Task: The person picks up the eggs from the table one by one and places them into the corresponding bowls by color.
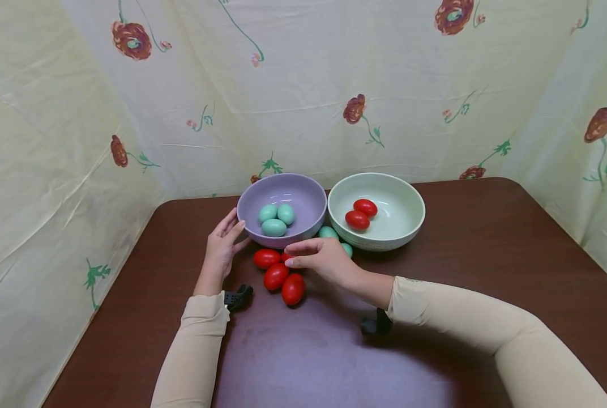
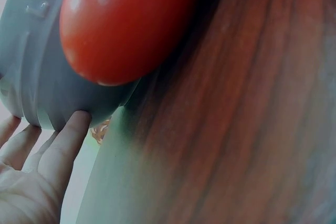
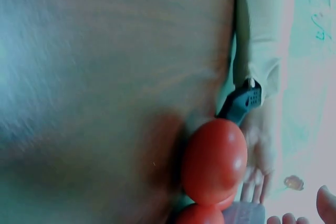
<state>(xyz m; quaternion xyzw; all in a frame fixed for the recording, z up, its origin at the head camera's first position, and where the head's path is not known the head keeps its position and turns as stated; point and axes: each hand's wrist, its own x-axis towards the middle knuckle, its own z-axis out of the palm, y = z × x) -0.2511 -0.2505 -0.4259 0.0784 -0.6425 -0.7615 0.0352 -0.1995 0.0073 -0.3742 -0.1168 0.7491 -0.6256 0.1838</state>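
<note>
Floral cloth [image 1: 293,73] behind brown table [image 1: 487,238], apparently wood-grained.

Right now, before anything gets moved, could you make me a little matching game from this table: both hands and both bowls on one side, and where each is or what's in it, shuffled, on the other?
Column one
1. Purple bowl
2. Left hand
3. Pale green bowl
4. Right hand

Column two
A. Has two red eggs inside
B. Right by the loose red eggs on the table
C. Has three green eggs inside
D. Touching a bowl's outer side

Right pairs: 1-C, 2-D, 3-A, 4-B
</note>
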